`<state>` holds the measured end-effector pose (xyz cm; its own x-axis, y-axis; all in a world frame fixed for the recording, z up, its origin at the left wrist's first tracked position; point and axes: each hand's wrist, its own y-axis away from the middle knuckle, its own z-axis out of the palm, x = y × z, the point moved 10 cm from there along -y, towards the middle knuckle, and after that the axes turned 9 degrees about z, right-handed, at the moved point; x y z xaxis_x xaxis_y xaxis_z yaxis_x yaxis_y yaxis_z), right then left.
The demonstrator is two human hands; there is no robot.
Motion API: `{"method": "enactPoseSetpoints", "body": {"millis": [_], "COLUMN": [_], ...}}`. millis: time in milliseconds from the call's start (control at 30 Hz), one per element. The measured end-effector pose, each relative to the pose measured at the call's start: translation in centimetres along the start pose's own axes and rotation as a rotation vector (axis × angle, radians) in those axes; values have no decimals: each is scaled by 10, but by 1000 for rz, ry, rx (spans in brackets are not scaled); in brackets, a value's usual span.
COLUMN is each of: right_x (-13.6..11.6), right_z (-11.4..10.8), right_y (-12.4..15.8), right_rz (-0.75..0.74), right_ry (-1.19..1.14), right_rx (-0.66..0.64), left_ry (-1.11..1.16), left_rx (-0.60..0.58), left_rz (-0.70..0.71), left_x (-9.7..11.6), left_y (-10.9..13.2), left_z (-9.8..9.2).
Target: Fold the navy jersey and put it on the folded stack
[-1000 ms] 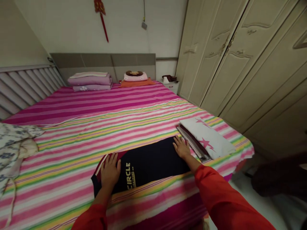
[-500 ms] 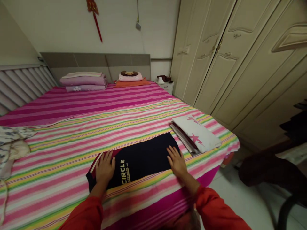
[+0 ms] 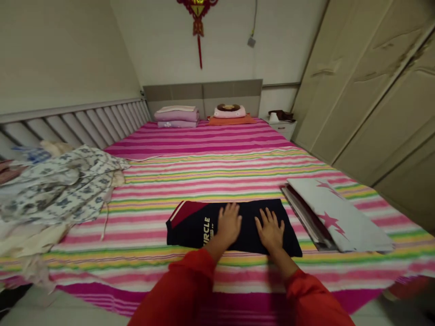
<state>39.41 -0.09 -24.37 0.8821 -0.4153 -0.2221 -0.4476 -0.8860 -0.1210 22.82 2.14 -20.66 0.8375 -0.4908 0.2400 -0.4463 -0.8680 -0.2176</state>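
A navy garment point(image 3: 249, 228), folded into a flat oblong, lies across the striped bed near its front edge. Its left end carries a dark red panel with a white stripe, and pale lettering runs beside it, partly covered by my wrist. My left hand point(image 3: 229, 225) rests flat on the middle of the cloth, fingers stretched out. To its right, my right hand point(image 3: 272, 230) presses on the same garment with fingers spread. Neither hand grips anything.
A folded white stack with pink stars point(image 3: 340, 219) lies close to the garment's right end. Rumpled floral clothes point(image 3: 64, 185) are heaped at the left. Folded purple bedding point(image 3: 176, 117) and a pink pillow point(image 3: 229, 112) sit by the headboard. Wardrobe doors point(image 3: 360, 90) stand at the right.
My left hand has moved from the garment's red end to its middle, nearer my right hand. The head view has turned left, bringing more of the clothes heap into sight.
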Motion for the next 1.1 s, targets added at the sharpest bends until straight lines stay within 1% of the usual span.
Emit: {"method": "enactPoseSetpoints", "body": {"millis": [33,67,100,133,200,267,367,467,533,633,700,733,767,800,833,867,933,967,1000,1033,1067,1100], "right_x": [2,4,6,7,8,8,8,7,8,7,7,7,7,7,8,8,8,8,8,8,8,8], "right_z": [5,9,11,13,14,13,13,12,11,11,10,10,10,11,11,11,11,12,12,12,13,13], "right_y": [-1,-2,-2,-2,-1,-1,-2,-2,-2,-1,-1,-1,-2,-2,-2,-2,-2,-2,-2,-2,-2,-2], "right_rz": [4,3,1,-3,-12,-15,-18,-31,-36,-39,-38,-35,-31,-27,-23,-22,-27,-34,-40,-45,-47,-46], "right_ry": [16,29,39,46,49,44,30,19,12,-3,-11,-14,-15,-14,-13,-13,-14,-14,-14,-13,-11,-9], "right_rx": [-4,-2,2,8,24,39,46,62,77,85,84,82,79,74,69,67,68,69,70,69,68,69], "left_ry": [12,17,15,10,-5,-21,-31,-36,-49,-75,-101,-115,-124,-125,-115,-97,-45,-27,-17,-17,-24,-37], "left_rx": [-16,-37,-59,-79,-94,-77,-31,2,18,55,95,115,137,158,177,192,197,189,173,156,139,123], "left_rz": [28,33,24,6,-32,-58,-123,-194,-237,-328,-423,-471,-499,-493,-446,-366,-151,-69,-17,-3,-20,-58], "left_x": [15,23,26,24,8,-19,-72,-128,-160,-197,-207,-206,-198,-184,-163,-138,-84,-64,-52,-49,-55,-68], "left_y": [-4,-6,-8,-9,-10,-9,0,18,32,51,62,66,69,70,69,66,62,64,66,70,75,81], "left_z": [11,22,32,39,45,41,24,3,-12,-35,-48,-51,-52,-50,-45,-38,-19,-10,-3,1,2,0]}}
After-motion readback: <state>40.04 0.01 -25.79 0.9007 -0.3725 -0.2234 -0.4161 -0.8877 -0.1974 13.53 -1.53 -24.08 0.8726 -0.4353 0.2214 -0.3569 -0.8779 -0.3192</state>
